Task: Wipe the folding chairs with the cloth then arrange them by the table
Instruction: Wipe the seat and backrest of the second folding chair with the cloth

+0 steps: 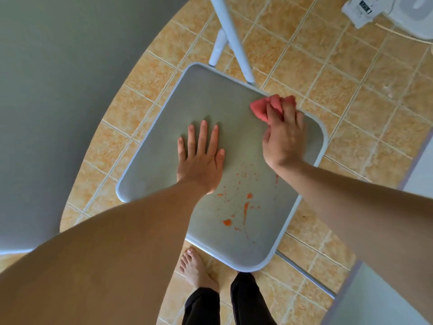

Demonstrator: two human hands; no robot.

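1. Seat (210, 102) of the folding chair fills the middle, a grey panel with rounded corners and a pale rim. Tiled floor (351, 90) lies open along its far and right edges. Its left corner comes near the round grey tabletop (58, 90).
2. Orange splashes (246, 207) dot the near half, between the forearms.
3. The bunched pink-red cloth (260, 109) sits at the far right edge, gripped by the right hand (284, 141), whose fingers curl over it.
4. The left hand (199, 158) lies flat mid-panel, fingers straight and slightly spread, holding nothing.
5. White tube legs (225, 38) beyond the far edge are cut off at the top. A grey panel (375, 301) at lower right is cropped and hard to identify. One bare foot (194, 270) shows below the near edge.
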